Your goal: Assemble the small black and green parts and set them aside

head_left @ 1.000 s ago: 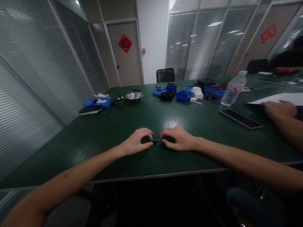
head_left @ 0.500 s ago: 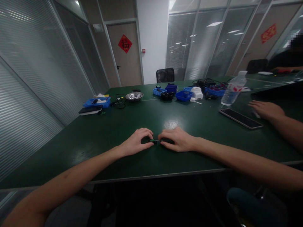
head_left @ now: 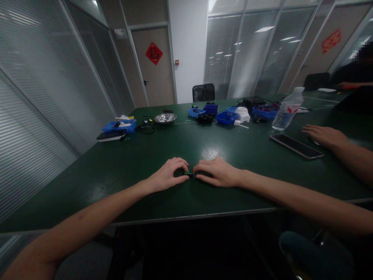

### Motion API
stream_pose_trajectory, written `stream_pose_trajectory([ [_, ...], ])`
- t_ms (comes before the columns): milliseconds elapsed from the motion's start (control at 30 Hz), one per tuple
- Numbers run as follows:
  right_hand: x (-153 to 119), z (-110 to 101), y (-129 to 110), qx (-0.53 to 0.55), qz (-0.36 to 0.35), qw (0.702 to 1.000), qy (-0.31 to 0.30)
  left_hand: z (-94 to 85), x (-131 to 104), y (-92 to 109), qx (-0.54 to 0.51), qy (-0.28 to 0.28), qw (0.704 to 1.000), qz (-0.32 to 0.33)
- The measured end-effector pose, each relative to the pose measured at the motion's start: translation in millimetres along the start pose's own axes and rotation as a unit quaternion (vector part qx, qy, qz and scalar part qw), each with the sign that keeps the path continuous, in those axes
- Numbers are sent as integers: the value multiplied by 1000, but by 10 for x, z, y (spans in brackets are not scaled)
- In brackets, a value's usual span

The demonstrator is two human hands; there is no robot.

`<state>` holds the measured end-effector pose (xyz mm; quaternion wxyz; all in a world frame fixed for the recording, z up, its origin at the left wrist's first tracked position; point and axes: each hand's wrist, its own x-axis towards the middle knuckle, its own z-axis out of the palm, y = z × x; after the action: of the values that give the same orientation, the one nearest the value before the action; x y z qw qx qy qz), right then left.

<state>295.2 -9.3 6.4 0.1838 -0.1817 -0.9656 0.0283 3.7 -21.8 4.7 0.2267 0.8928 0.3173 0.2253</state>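
A small green circuit board with dark parts on it is pinched between the thumb and fingertips of my left hand, low over the table near its front edge. My right hand is closed from the other side, its thumb and fingers at the board's right end. A short dark piece bridges the narrow gap between the two hands. What my right fingers grip is mostly hidden and too small to name.
On the green table, a phone and a plastic bottle stand to the right, beside another person's hand. Farther back are a metal bowl, a blue tray, several blue bins and cables.
My right hand has shifted slightly left, narrowing the gap to my left hand, which stays put. The other person's hand has slid a little left.
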Motion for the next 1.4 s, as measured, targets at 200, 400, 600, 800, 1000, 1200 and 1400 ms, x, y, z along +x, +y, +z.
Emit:
stream_pose_trajectory([
  [200,16,7,-23,-6,0,1000,-2,-2,0,-3,0,2,1000,-3],
  [400,25,4,-43,-6,6,1000,2,-5,-4,4,1,2,1000,-4],
  [600,26,12,-26,-7,17,1000,2,0,7,1,4,3,1000,2],
  [800,17,16,-20,-7,25,1000,7,0,18,-13,2,4,1000,8],
  [1000,15,19,-21,0,50,999,20,-8,17,-6,0,1,1000,1],
  [1200,21,6,-19,11,69,997,23,1,10,-14,1,2,1000,0],
  [1400,21,-3,-11,12,89,996,21,7,3,-30,1,0,1000,4],
])
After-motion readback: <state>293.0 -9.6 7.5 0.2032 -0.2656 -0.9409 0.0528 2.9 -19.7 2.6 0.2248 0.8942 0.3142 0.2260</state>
